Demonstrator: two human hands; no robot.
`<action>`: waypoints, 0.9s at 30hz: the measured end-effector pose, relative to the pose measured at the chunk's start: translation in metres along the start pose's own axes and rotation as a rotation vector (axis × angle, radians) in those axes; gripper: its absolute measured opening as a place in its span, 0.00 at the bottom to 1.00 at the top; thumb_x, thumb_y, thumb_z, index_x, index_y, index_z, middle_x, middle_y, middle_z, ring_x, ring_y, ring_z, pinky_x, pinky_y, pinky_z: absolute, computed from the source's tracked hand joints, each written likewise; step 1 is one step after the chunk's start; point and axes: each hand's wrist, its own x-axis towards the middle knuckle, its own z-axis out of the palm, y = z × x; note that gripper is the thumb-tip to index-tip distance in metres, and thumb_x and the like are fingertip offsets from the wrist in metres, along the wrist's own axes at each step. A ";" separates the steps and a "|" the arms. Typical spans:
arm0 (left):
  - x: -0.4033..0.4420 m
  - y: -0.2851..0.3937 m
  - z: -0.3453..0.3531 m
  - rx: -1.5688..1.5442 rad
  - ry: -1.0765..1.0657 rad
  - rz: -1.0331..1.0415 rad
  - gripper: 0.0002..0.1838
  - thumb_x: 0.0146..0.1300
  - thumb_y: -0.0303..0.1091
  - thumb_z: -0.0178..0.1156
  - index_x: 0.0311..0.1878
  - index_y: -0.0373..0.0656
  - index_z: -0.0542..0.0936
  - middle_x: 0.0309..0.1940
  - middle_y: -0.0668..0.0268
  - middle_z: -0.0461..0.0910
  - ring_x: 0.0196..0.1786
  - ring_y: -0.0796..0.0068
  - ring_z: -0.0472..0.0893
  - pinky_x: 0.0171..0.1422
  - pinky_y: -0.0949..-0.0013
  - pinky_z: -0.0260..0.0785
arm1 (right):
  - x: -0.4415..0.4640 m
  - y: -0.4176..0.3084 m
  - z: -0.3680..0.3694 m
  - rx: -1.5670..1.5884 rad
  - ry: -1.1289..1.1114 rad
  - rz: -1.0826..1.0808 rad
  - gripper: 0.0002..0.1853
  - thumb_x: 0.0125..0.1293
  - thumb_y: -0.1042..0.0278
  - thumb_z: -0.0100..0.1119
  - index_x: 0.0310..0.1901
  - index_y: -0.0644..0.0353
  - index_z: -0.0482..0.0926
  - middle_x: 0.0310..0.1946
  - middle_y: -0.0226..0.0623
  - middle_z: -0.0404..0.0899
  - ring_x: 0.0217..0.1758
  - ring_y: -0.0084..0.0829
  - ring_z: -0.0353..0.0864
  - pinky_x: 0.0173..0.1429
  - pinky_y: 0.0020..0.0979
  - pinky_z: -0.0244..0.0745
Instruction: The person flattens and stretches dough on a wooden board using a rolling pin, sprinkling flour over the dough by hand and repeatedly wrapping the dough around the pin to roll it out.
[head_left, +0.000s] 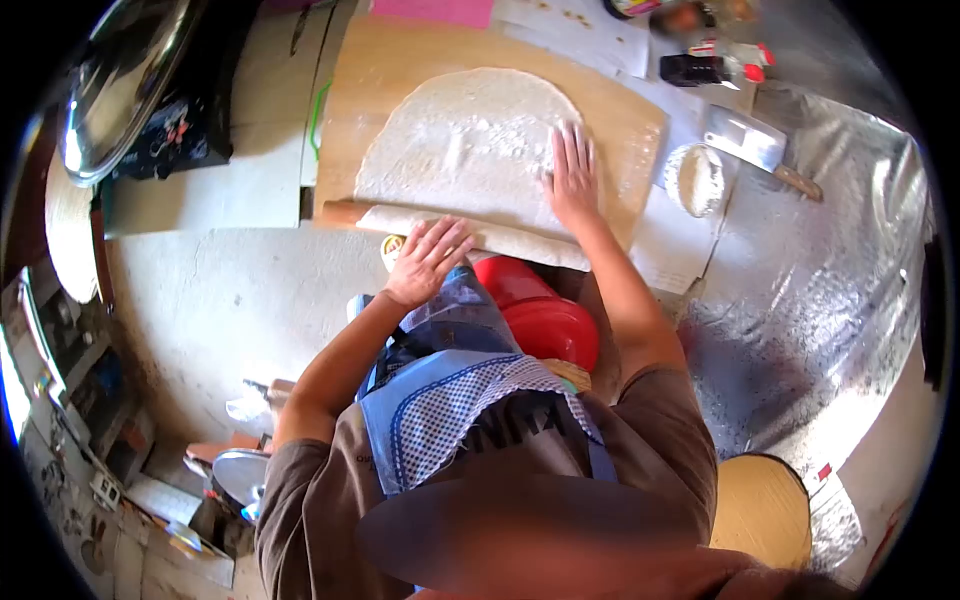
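A wide, thin sheet of dough [430, 135] lies over a wooden board [622, 130], with loose flour [500, 137] scattered on its middle. Its near edge is wrapped around a rolling pin [343, 212], whose bare wooden end sticks out on the left. My left hand [428, 262] rests on the wrapped roll with its fingers stretched out. Palm down and fingers extended, my right hand [573, 180] lies on the sheet's right side, over some of the flour.
Right of the board are a small bowl of flour [694, 180], a cleaver [745, 138] and a dark bottle with a red cap [695, 70]. Foil [800, 270] covers the surface further right. A red plastic tub [555, 325] stands below the board's near edge. A shiny lid [125, 90] is at upper left.
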 end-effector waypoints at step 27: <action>0.002 -0.005 0.007 0.078 0.085 0.049 0.31 0.59 0.36 0.62 0.68 0.58 0.74 0.72 0.69 0.70 0.76 0.67 0.66 0.79 0.50 0.52 | 0.080 -0.034 0.012 0.059 0.063 -0.099 0.42 0.66 0.49 0.61 0.76 0.57 0.58 0.78 0.42 0.55 0.82 0.46 0.51 0.82 0.49 0.45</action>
